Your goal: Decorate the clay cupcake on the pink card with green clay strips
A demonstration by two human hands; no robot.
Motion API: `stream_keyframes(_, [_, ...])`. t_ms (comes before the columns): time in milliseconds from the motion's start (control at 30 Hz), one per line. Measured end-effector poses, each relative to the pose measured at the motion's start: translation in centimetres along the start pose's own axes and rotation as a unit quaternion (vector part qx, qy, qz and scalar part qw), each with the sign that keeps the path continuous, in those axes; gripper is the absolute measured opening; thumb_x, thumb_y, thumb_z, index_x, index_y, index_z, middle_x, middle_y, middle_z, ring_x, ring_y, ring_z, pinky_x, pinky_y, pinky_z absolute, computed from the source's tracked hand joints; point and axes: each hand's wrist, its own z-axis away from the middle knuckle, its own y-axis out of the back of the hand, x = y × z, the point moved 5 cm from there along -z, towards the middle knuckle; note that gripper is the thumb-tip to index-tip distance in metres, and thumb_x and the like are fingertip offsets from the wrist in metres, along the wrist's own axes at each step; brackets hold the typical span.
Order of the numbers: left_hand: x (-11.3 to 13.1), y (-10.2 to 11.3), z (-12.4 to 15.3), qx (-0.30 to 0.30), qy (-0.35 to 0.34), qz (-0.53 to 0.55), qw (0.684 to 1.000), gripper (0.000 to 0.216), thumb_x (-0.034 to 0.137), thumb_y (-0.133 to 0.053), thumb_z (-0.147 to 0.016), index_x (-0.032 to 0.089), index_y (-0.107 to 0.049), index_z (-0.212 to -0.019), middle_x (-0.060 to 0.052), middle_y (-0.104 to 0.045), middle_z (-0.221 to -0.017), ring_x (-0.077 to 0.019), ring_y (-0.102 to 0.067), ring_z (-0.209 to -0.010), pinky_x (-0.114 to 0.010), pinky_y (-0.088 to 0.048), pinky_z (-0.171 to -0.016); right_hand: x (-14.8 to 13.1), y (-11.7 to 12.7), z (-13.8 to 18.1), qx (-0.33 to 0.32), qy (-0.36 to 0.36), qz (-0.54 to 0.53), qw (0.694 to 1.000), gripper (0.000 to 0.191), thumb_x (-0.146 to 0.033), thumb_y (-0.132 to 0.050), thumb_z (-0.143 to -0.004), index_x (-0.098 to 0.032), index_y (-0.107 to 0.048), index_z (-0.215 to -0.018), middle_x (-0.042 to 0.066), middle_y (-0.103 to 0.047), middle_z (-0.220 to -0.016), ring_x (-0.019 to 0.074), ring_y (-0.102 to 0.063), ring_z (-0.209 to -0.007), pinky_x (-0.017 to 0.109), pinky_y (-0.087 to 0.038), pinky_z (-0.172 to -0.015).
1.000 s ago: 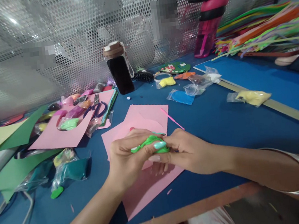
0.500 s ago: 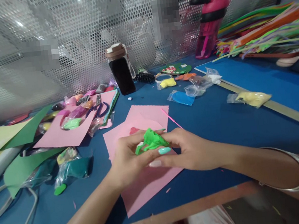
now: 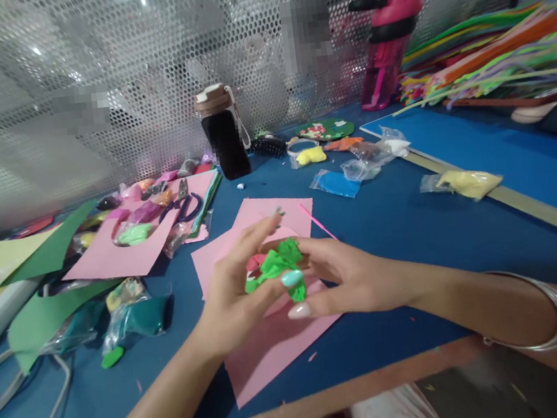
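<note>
A bright green lump of modelling clay point(image 3: 277, 263), ragged and stretched, is between my two hands above pink paper. My left hand point(image 3: 234, 288) has its thumb pressed on the clay's near side, while its upper fingers are raised and curved over it. From the other side, my right hand point(image 3: 346, 272) pinches the clay with fingers behind and thumb in front. Below the hands lie overlapping sheets of pink paper point(image 3: 261, 365), with a small red piece point(image 3: 254, 263) partly hidden behind the clay.
Bagged teal clay point(image 3: 144, 313), cut paper and scissors point(image 3: 190, 207) lie to the left. A tumbler point(image 3: 225, 138) and a pink bottle point(image 3: 387, 42) stand at the back. Right of the hands are bagged cream clay point(image 3: 469, 184), a blue board point(image 3: 513, 149) and pipe cleaners point(image 3: 492, 54).
My left fingers have lifted and spread away from the clay. The clay has changed shape, with a piece now hanging lower near my right thumb. My thumbs have moved slightly apart.
</note>
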Motion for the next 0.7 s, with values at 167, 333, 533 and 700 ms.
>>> stream_keyframes(167, [1.4, -1.0, 0.0, -0.001, -0.094, -0.061, 0.994, 0.018, 0.018, -0.062, -0.078, 0.025, -0.07, -0.093, -0.004, -0.07, -0.087, -0.0176, -0.061, -0.088, -0.03, -0.048, -0.082, -0.2, -0.1, -0.1, -0.015, -0.007, 0.158, 0.987, 0.019, -0.027, -0.058, -0.082, -0.009, -0.062, -0.089, 0.002, -0.06, -0.079, 0.014, -0.058, -0.078, 0.025, -0.046, -0.07])
stream_keyframes(333, [0.7, 0.7, 0.2, 0.112, -0.054, -0.111, 0.986, 0.01, 0.016, -0.065, -0.074, 0.018, -0.069, -0.066, 0.001, -0.062, -0.058, -0.0107, -0.054, -0.059, -0.021, -0.045, -0.055, 0.3, 0.4, -0.4, 0.018, -0.037, 0.122, 0.992, 0.027, -0.032, -0.052, -0.086, -0.009, -0.066, -0.085, 0.006, -0.067, -0.079, 0.0161, -0.063, -0.078, 0.03, -0.049, -0.078])
stream_keyframes(533, [-0.3, 3.5, 0.7, 0.293, -0.015, -0.042, 0.955, 0.024, 0.033, -0.067, -0.074, 0.022, -0.068, -0.095, -0.001, -0.066, -0.08, -0.0134, -0.059, -0.075, -0.024, -0.049, -0.069, 0.2, 1.0, -0.2, 0.014, -0.067, -0.003, 0.998, 0.026, -0.017, -0.057, -0.072, -0.009, -0.064, -0.096, 0.011, -0.069, -0.093, 0.0211, -0.065, -0.09, 0.037, -0.049, -0.082])
stream_keyframes(700, [0.6, 2.5, -0.4, 0.127, -0.085, 0.014, 0.988, 0.083, 0.049, -0.076, -0.058, 0.026, -0.042, -0.13, -0.009, -0.056, -0.112, -0.0213, -0.054, -0.098, -0.03, -0.049, -0.077, -0.9, 0.6, 0.2, -0.046, 0.01, -0.044, 0.998, 0.044, -0.009, -0.056, -0.066, -0.011, -0.056, -0.11, 0.01, -0.063, -0.105, 0.0199, -0.059, -0.101, 0.038, -0.042, -0.092])
